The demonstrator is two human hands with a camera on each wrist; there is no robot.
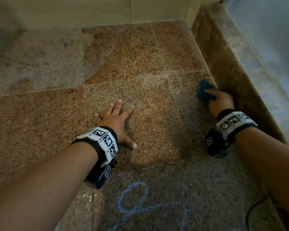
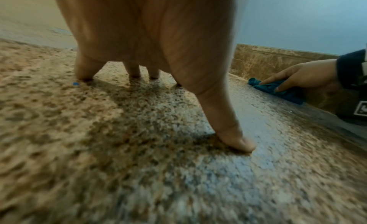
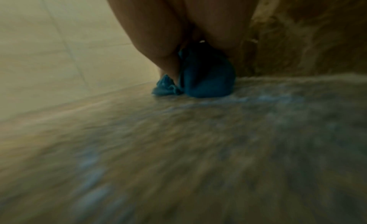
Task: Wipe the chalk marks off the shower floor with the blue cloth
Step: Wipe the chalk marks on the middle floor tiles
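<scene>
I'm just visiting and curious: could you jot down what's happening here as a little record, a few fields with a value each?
place: speckled stone shower floor, next to a raised stone curb
left hand: flat on the floor, fingers spread, holding nothing
right hand: holds a bunched blue cloth down on the floor, close to the curb
chalk marks: looping pale blue scribble on the near floor, between the forearms, not yet wiped
faint smear: pale patch on the floor ahead of the left hand
wrists: black bands with black-and-white tags
</scene>
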